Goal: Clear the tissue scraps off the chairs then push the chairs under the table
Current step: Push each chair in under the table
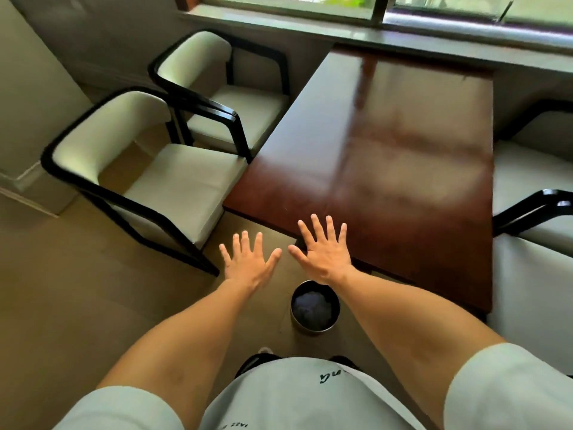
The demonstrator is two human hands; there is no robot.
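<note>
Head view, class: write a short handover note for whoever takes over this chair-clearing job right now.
Left hand and right hand: both open, fingers spread, holding nothing, above the floor at the table's near corner.
Near-left chair and far-left chair: seats show no tissue scraps; both still stand out from the table.
Right-side chairs: only partly in view.
Bin: on the floor below the hands.
Left: check the right side, push chairs under.

Right chairs (533, 181) cut off; bin (314, 307) contents perhaps tissue.
</note>
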